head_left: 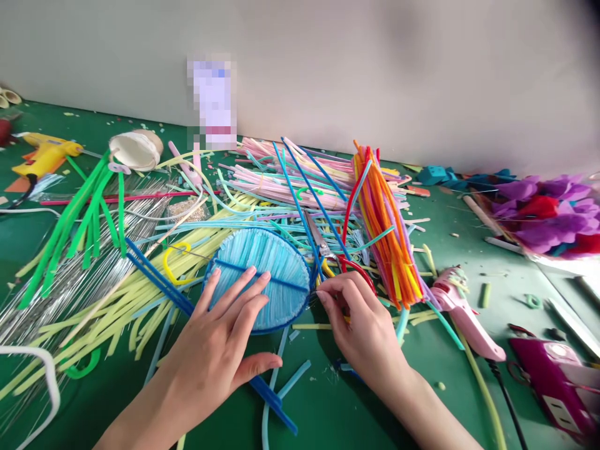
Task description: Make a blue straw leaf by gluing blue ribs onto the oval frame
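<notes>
A light blue oval disc, edged in dark blue with a dark blue line across it, lies in front of me. My left hand rests on it, fingers spread and pressing its surface. At the disc's right edge, my right hand is closed in a pinch at the lower end of a dark blue pipe cleaner; the exact grip is partly hidden by the fingers. Scissors with red handles lie just behind the right hand. More dark blue pipe cleaners stick out from under the left hand.
A bundle of orange pipe cleaners lies behind right; yellow-green ones spread left with silver wires. A pink glue gun and purple power strip lie right, a yellow glue gun far left. A wall stands behind.
</notes>
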`<state>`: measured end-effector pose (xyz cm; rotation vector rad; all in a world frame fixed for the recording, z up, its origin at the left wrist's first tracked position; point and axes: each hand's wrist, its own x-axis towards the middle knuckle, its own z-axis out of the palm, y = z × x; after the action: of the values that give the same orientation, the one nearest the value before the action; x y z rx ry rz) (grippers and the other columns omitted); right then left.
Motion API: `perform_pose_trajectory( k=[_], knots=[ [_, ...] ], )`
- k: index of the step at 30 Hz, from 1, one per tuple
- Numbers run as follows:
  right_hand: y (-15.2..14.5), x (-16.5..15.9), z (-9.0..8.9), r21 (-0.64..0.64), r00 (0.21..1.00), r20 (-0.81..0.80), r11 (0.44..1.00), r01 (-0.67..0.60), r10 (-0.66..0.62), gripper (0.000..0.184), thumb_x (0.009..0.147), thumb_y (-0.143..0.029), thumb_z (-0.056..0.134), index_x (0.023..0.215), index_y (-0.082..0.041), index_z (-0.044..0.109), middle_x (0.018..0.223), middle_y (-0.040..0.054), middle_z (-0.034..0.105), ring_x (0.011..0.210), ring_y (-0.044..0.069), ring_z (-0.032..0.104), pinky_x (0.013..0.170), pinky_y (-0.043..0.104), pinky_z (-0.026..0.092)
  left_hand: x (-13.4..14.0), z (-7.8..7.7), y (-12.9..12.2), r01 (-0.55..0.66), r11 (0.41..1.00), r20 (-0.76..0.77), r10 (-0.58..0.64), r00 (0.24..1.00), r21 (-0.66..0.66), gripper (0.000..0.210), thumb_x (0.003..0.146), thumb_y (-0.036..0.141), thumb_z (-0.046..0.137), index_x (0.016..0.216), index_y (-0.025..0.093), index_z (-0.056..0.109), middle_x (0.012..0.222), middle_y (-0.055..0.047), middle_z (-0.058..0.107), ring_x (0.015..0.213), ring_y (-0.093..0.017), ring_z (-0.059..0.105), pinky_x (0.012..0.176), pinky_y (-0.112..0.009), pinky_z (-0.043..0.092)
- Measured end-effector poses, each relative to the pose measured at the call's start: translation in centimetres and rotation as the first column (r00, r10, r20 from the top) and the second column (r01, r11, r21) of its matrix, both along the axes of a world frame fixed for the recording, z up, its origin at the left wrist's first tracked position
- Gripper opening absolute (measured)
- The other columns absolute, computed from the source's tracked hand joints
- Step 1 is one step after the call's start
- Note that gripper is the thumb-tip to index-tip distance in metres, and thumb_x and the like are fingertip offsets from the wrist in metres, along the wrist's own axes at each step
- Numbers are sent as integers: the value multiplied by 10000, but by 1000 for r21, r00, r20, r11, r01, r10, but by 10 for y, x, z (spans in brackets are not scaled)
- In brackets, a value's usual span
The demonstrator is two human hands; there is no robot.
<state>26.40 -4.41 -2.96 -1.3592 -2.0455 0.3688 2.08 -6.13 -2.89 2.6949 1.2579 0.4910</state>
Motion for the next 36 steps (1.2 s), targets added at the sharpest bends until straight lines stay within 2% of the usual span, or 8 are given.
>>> perform_pose_trajectory(
  k=[6,16,23,29,36],
  knots=[
    [-3,-1,6,-29,996,-87,1000,-8,6,90,982,-126,483,981,-216,492,934,50,554,844,161,559,734,292,500,0,1,0,1,1000,-7,-1,1000,-1,421,961,435,542,1267,150,496,1521,-170,482,1472,-328,335,1197,-612,175],
    [-6,-7,5,37,992,-113,998,-44,48,146,929,-144,598,1039,-224,545,978,67,613,941,196,615,795,342,537,-1,-1,0,6,1000,-4,-6,1000,-2,487,951,500,537,1285,148,500,1512,-182,490,1463,-339,349,1194,-625,182],
    [-12,-15,9,55,991,-37,991,-124,126,189,920,-139,597,1076,-221,530,1076,98,666,1041,222,644,889,400,540,0,0,2,9,1000,11,-9,1000,12,521,931,523,557,1287,145,520,1487,-190,518,1436,-343,397,1197,-620,190],
    [-17,-19,9,77,971,58,969,-237,233,199,906,-149,614,1079,-202,532,1161,123,688,1238,250,601,988,420,529,-1,-1,2,17,1000,0,-17,1000,25,515,931,517,563,1279,139,520,1503,-188,498,1452,-340,369,1201,-614,170],
    [-18,-23,6,61,967,64,967,-249,245,143,923,-165,595,1044,-194,526,1120,134,700,1208,229,628,968,386,549,-1,-1,2,18,1000,-12,-18,1000,18,514,940,497,558,1300,134,506,1508,-192,492,1452,-338,368,1191,-620,190]
  ],
)
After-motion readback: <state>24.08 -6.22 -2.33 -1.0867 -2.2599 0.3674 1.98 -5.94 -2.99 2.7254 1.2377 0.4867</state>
